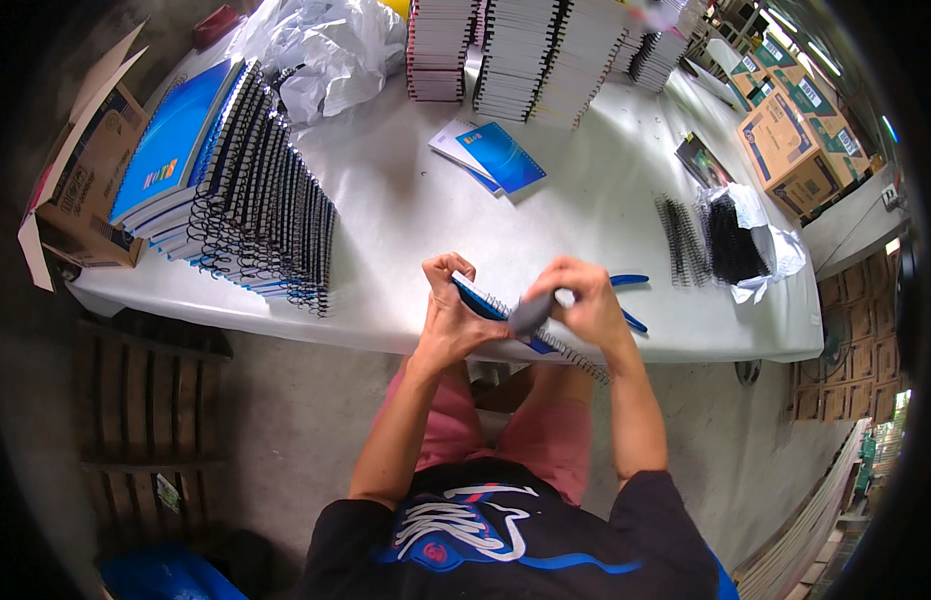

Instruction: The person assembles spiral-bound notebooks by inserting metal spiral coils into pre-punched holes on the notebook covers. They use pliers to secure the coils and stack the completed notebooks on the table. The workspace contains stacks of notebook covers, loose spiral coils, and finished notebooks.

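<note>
Close to the table's front edge, my left hand (448, 315) grips a small blue notebook (477, 298), its thumb and fingers closed on the covers. A black spiral coil (581, 362) runs along the notebook's edge, and its loose end sticks out past the lower right corner. My right hand (588, 303) is closed around a dark grey, rounded tool (530, 314), which is blurred and lies over the coiled edge; its exact kind I cannot make out. Blue-handled pliers (633, 281) rest just right of my right hand, partly hidden behind it.
Spiral notebooks (260, 200) stand in a tall stack at left, beside an open carton (95, 170). Farther back are crumpled plastic (330, 50), tall notebook piles (520, 60) and two small notebooks (500, 158). Black coils (735, 240) lie at right, near cartons (785, 140).
</note>
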Action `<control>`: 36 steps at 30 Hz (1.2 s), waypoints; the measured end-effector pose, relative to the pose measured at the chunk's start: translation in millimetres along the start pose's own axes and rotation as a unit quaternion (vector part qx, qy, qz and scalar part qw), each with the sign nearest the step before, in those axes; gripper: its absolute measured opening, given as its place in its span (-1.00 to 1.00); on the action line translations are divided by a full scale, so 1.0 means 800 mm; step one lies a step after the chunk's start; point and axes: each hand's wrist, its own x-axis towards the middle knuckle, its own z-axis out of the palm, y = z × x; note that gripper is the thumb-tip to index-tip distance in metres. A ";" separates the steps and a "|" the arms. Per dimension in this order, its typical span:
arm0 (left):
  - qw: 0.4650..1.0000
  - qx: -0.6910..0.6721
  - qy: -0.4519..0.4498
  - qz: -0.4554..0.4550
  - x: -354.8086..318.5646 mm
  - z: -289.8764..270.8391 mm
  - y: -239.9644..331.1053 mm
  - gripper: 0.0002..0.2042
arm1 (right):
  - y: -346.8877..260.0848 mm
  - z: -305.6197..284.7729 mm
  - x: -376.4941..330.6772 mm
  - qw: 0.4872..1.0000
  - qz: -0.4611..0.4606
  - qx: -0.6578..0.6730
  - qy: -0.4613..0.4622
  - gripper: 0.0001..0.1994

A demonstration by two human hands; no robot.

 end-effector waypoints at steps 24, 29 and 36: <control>0.964 -0.258 0.052 -0.024 -0.009 -0.018 0.009 -0.75 | 0.041 -0.091 -0.051 0.942 0.086 -0.322 0.027 -0.35; 0.972 -0.183 0.150 -0.003 -0.011 -0.012 0.024 -0.47 | 0.048 -0.076 -0.121 0.885 0.090 -0.457 0.025 -0.49; 0.980 0.013 0.184 0.081 -0.021 -0.003 0.053 -0.11 | -0.042 0.004 -0.094 0.947 0.101 -0.210 0.220 -0.59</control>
